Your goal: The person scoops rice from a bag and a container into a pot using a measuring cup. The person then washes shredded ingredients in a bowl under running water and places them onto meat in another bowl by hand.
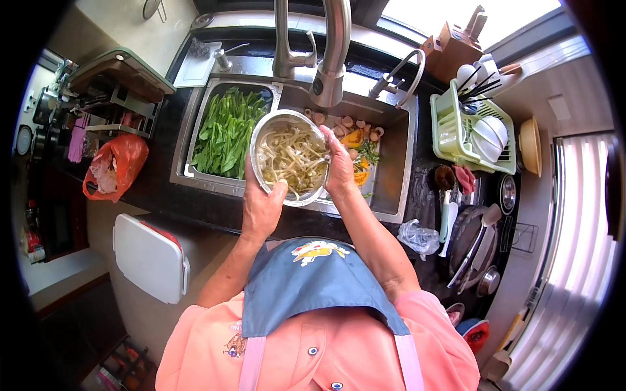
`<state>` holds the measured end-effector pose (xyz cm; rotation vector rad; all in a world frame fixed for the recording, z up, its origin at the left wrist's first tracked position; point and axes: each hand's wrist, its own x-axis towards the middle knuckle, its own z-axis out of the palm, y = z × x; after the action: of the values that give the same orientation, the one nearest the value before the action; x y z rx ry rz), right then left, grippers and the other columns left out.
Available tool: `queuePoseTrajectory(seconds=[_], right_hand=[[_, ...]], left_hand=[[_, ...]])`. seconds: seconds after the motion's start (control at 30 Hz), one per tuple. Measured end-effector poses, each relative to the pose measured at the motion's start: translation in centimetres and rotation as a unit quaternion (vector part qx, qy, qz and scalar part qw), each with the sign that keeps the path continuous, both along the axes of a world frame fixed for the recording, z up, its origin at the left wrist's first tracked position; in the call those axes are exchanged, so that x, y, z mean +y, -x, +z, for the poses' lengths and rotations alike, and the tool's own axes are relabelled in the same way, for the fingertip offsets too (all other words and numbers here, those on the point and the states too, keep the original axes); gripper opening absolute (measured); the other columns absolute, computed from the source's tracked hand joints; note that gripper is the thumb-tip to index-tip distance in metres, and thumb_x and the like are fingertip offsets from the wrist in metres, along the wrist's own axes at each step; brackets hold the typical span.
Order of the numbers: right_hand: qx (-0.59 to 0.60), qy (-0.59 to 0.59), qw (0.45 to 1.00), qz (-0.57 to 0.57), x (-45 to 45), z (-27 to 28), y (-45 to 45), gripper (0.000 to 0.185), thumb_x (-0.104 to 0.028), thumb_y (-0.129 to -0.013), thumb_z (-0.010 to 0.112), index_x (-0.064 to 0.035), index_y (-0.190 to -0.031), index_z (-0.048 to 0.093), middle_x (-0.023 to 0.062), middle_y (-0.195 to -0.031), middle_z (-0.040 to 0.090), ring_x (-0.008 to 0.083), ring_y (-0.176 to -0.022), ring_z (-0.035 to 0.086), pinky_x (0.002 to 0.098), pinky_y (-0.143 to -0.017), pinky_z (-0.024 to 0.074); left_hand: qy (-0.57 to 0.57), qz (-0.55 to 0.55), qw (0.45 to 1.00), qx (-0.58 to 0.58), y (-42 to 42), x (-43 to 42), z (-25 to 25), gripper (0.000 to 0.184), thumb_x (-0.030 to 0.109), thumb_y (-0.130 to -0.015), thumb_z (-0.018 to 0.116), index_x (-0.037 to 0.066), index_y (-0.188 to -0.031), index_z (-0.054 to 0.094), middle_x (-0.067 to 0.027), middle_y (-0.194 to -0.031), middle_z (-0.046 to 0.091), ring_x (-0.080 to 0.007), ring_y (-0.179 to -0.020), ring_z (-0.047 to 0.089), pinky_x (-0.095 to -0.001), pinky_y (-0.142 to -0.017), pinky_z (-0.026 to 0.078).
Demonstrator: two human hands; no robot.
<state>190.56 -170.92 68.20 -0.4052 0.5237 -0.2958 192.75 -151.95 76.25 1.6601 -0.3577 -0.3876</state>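
Both my hands hold a round metal bowl (287,113) above the sink, tilted slightly toward me. Pale bean sprouts (293,156) lie inside it, apparently in water. My left hand (262,205) grips the lower left side, its thumb over the rim. On the right side, my right hand (339,166) is wrapped around the edge, some fingers hidden behind the bowl. Green leafy vegetables (228,130) fill a rectangular tray (191,171) in the left part of the sink. Eggshells (347,122) and orange and green scraps (360,177) lie in the right basin (388,186).
The faucet (336,58) hangs just above the bowl. A dish rack (443,137) with bowls and utensils stands right of the sink. Clear plastic bag (418,238) sits on the counter's right side. At left are a red plastic bag (127,171) and a white-lidded bin (147,257).
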Motion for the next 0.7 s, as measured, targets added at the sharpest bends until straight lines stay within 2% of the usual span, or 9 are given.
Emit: queuePoseTrajectory(seconds=[0.17, 0.37, 0.5, 0.67, 0.7], right_hand=[[0.015, 0.014, 1.000, -0.010, 0.0, -1.0, -0.3, 0.033, -0.028, -0.105, 0.052, -0.0058, -0.127, 0.063, 0.0075, -0.123, 0.067, 0.0218, -0.112, 0.063, 0.0406, -0.102, 0.0502], [0.016, 0.020, 1.000, -0.009, 0.7, -0.6, -0.7, 0.032, -0.026, -0.104, 0.055, -0.0040, -0.124, 0.065, 0.0059, -0.124, 0.068, 0.0191, -0.114, 0.062, 0.0365, -0.105, 0.0477], [0.032, 0.033, 0.999, -0.012, 1.2, -0.6, -0.9, 0.032, -0.025, -0.103, 0.055, -0.0033, -0.125, 0.064, 0.0066, -0.127, 0.067, 0.0191, -0.118, 0.061, 0.0360, -0.107, 0.0457], [0.000, -0.020, 1.000, 0.020, 1.6, -1.4, -1.2, 0.032, -0.025, -0.103, 0.056, -0.0037, -0.125, 0.064, 0.0074, -0.128, 0.066, 0.0197, -0.119, 0.060, 0.0369, -0.108, 0.0457], [-0.005, -0.034, 0.999, 0.026, 1.7, -1.5, -1.3, 0.032, -0.025, -0.102, 0.056, -0.0036, -0.125, 0.064, 0.0074, -0.128, 0.066, 0.0198, -0.119, 0.060, 0.0370, -0.108, 0.0456]], left_hand=[[0.005, 0.002, 1.000, 0.011, 0.5, -0.3, 2.0, 0.080, 0.005, -0.086, 0.061, -0.001, -0.155, 0.021, -0.0229, -0.141, 0.050, -0.0290, -0.128, 0.054, -0.0384, -0.108, 0.044], [-0.081, 0.027, 0.991, -0.100, 0.4, -0.1, 1.8, 0.088, 0.012, -0.083, 0.068, -0.003, -0.155, 0.021, -0.0273, -0.140, 0.049, -0.0363, -0.125, 0.056, -0.0408, -0.104, 0.047], [-0.128, 0.028, 0.983, -0.131, 0.7, 0.1, 2.9, 0.091, 0.019, -0.082, 0.073, -0.001, -0.156, 0.022, -0.0279, -0.135, 0.050, -0.0405, -0.122, 0.056, -0.0434, -0.101, 0.048], [-0.144, 0.024, 0.979, -0.140, 1.3, -0.1, 4.8, 0.097, 0.030, -0.082, 0.078, 0.001, -0.156, 0.023, -0.0268, -0.135, 0.048, -0.0426, -0.122, 0.055, -0.0459, -0.099, 0.049], [-0.150, 0.017, 0.978, -0.146, 1.3, 0.0, 5.1, 0.097, 0.032, -0.083, 0.078, 0.001, -0.157, 0.022, -0.0280, -0.140, 0.043, -0.0419, -0.126, 0.053, -0.0459, -0.103, 0.047]])
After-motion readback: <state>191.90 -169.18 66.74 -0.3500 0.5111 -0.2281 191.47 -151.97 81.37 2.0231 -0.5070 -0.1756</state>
